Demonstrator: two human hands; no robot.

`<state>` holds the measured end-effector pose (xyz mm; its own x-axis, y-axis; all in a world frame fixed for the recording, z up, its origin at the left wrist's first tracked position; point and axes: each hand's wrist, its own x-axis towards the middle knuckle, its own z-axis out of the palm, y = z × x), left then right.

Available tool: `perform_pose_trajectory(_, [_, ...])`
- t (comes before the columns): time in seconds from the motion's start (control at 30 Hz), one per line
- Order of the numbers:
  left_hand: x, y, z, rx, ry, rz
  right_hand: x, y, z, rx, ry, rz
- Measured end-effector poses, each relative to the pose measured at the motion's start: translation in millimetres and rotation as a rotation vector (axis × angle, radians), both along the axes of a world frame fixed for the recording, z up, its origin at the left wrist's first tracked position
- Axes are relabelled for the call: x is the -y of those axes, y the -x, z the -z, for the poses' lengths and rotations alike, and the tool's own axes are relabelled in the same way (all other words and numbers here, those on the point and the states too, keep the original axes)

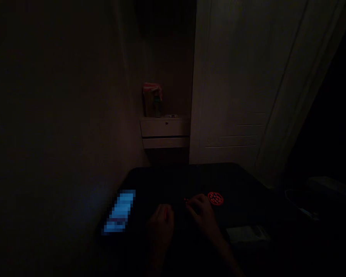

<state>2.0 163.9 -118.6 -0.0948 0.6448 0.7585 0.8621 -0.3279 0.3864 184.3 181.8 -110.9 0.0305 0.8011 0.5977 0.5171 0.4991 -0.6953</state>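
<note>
The room is very dark. My left hand [161,221] rests on a dark table [242,181], fingers curled together, a faint reddish glint at its fingertips. My right hand [201,209] lies just right of it, fingers bent and pinched near a tiny red speck. A small round red patterned object [215,198] sits on the table right beside my right hand's fingers. What either hand holds is too dark to make out.
A lit phone screen [120,212] glows blue at the table's left edge. A pale flat object [248,232] lies at the right front. Behind stand a small drawer unit [165,132] with a red-topped packet and bottle [153,100], and a white door [236,84].
</note>
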Motion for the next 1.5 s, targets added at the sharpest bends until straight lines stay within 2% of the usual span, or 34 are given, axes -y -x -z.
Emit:
perform_pose_trajectory(0.2, [1,-1,-1.2,0.000,0.008,-0.017,0,5,-0.7,0.187,0.066,0.050])
perform_pose_trajectory(0.37, [0,0,0.7,0.002,0.015,-0.009,0,5,1.3,0.280,0.036,0.066])
perform_pose_trajectory(0.73, [-2,1,1.2,0.037,0.031,0.002,-2,1,8.4,0.140,-0.027,-0.022])
perform_pose_trajectory(0.9, [-1,1,-2.0,0.145,0.126,0.057,-2,1,9.3,0.021,-0.048,-0.070])
perform_pose_trajectory(1.03, [3,2,-6.5,0.199,0.287,0.121,2,1,5.1,0.018,-0.045,-0.160])
perform_pose_trajectory(1.13, [5,3,-7.5,0.193,0.360,0.146,8,1,0.7,0.089,-0.055,-0.201])
perform_pose_trajectory(1.33, [7,7,-7.4,0.111,0.378,0.243,20,5,-7.3,0.305,-0.129,-0.226])
perform_pose_trajectory(1.5, [10,7,-11.1,0.111,0.395,0.343,22,13,-1.6,0.364,-0.199,-0.220])
